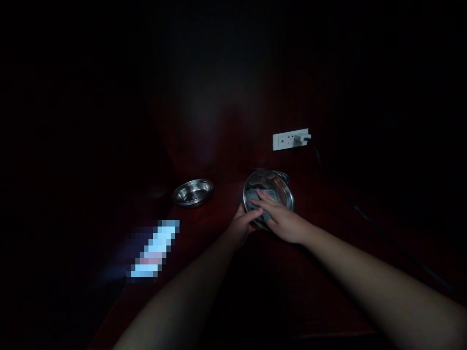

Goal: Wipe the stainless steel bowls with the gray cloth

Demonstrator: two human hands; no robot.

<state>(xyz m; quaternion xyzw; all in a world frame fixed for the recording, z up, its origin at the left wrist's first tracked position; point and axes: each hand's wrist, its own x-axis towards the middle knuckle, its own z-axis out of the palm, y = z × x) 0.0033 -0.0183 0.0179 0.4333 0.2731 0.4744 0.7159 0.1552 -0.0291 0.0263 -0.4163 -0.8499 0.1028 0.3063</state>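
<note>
A shiny steel bowl [286, 192] is tilted up toward me near the middle of the view. My left hand [242, 226] grips its lower left rim, with the thumb over the edge. Inside the bowl lies a grey-green cloth [268, 194] with a mesh-like look. My right hand [280, 218] presses the cloth against the inner wall, its fingers partly spread over it. The left hand's other fingers are hidden behind the bowl.
Shallow steel dishes [193, 193] sit stacked at the left on a dark red table [219, 214]. More metalware [282, 175] shows behind the bowl. A blurred-out bright screen [156, 248] lies left. A wall socket [286, 140] holds a plug; a dark cable [397, 245] runs right.
</note>
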